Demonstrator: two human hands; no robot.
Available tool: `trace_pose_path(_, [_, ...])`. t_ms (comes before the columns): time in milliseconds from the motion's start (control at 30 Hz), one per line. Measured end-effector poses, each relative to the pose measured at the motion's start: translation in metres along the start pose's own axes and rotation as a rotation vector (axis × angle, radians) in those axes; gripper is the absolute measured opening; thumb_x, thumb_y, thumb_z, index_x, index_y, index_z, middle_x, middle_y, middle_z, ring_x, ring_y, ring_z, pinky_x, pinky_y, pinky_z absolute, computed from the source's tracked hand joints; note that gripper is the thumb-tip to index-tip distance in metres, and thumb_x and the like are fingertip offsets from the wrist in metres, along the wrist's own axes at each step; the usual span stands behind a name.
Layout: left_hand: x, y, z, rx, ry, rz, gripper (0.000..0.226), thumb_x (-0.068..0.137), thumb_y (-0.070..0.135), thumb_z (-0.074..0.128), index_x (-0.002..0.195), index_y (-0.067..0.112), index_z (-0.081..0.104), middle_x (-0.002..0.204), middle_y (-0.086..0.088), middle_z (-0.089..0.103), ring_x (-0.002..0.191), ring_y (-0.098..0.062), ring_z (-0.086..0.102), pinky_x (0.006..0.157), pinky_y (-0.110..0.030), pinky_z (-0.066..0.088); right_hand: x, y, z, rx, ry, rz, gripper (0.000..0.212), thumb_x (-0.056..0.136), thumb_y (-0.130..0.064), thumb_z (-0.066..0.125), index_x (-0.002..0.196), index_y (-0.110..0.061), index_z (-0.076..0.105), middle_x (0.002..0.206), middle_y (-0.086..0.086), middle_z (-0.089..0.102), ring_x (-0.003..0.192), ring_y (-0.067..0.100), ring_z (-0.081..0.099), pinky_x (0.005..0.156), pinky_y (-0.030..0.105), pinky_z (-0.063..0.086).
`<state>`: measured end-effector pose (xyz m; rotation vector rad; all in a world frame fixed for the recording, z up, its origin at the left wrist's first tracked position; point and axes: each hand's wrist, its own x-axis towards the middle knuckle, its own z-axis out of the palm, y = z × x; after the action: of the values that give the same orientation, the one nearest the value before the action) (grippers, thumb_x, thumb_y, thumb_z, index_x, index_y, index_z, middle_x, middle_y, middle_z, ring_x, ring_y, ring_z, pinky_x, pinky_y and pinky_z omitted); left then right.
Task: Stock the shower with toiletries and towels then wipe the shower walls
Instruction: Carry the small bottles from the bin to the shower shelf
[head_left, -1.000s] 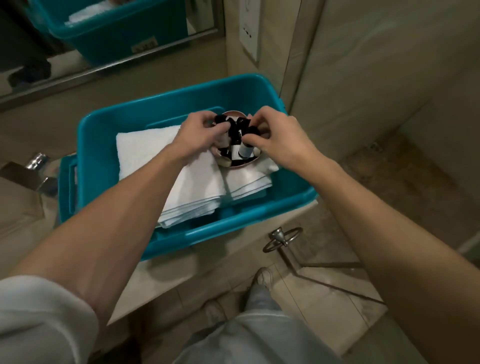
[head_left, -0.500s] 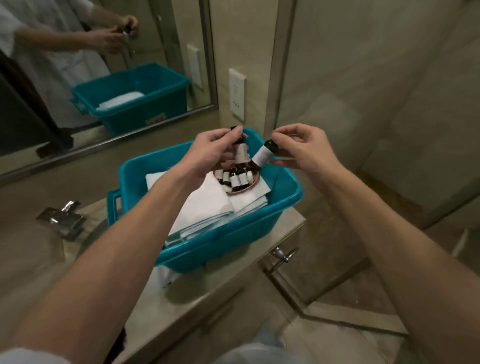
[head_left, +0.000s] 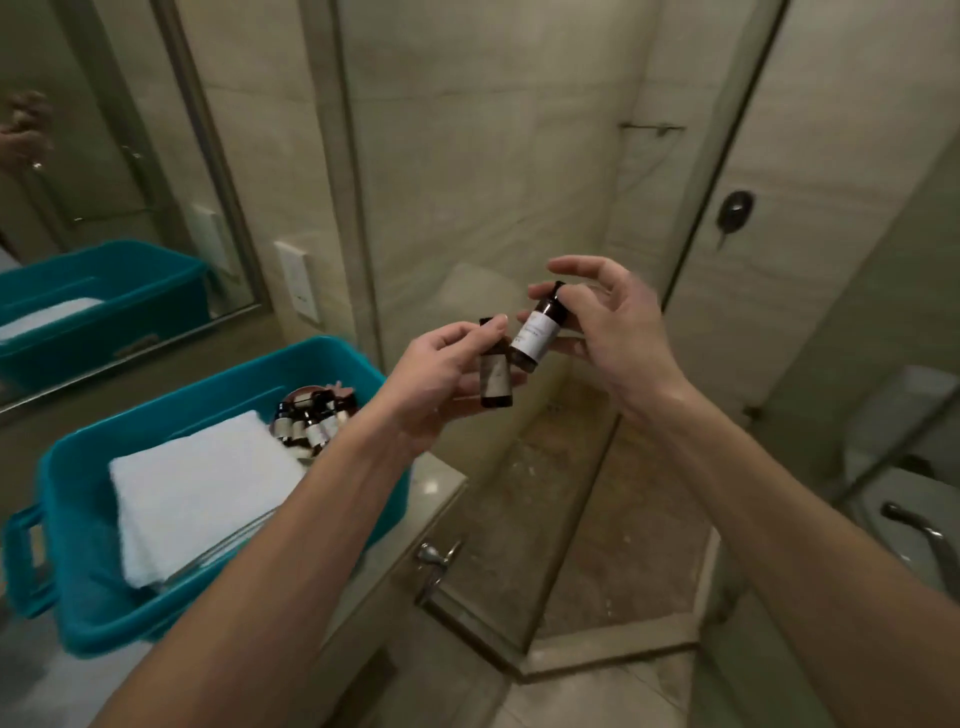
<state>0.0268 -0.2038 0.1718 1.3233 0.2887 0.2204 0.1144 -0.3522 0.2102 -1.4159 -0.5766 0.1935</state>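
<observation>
In front of the glass shower enclosure (head_left: 493, 156), a small upright brown bottle (head_left: 494, 384) was gripped in the left hand (head_left: 436, 379), and just beside it a tilted brown bottle with a white label (head_left: 537, 332) was pinched in the right hand (head_left: 613, 332). On the worktop (head_left: 439, 486), folded white towels (head_left: 197, 488) and more small brown bottles (head_left: 311, 423) were held in a teal plastic tub (head_left: 104, 618).

Shower walls (head_left: 493, 156): pale veined stone tiles.
Shower floor (head_left: 597, 519): brown mottled stone.
Mirror (head_left: 104, 182): metal-framed, left wall.
Table (head_left: 439, 483): pale stone.
Right edge: possibly a bathtub (head_left: 883, 488).
</observation>
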Motion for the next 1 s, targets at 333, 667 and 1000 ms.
trace_pose_path(333, [0.001,-0.007,0.150,-0.092,-0.260,-0.097,0.034,0.094,0.041,0.064,0.113,0.014,0.067,0.106,-0.018,0.074,0.083,-0.025,0.075,0.079,-0.036,0.060,-0.046,-0.024,-0.139,-0.060,0.171,-0.165,0.017,0.103,-0.005,0.050,0.119,0.003,0.053,0.117,0.017,0.070,0.095,0.031,0.074,0.078,0.038,0.062])
trace_pose_path(667, [0.019,-0.025,0.253,-0.092,-0.383,-0.122,0.029,0.094,0.035,0.065,0.108,0.011,0.070,0.102,-0.017,0.075,0.081,-0.026,0.076,0.062,-0.028,0.059,-0.054,-0.016,-0.235,-0.146,0.393,0.008,0.027,0.094,-0.008,0.065,0.121,-0.008,0.062,0.106,0.004,0.075,0.089,0.009,0.074,0.071,0.022,0.054])
trace_pose_path(1000, [0.102,-0.033,0.286,-0.072,-0.464,-0.104,0.041,0.094,0.035,0.066,0.120,0.003,0.068,0.115,-0.019,0.073,0.107,-0.037,0.070,0.087,-0.037,0.060,0.003,-0.008,-0.278,-0.157,0.445,0.049,0.025,0.091,-0.001,0.065,0.115,-0.007,0.070,0.099,0.004,0.077,0.087,0.009,0.074,0.071,0.020,0.056])
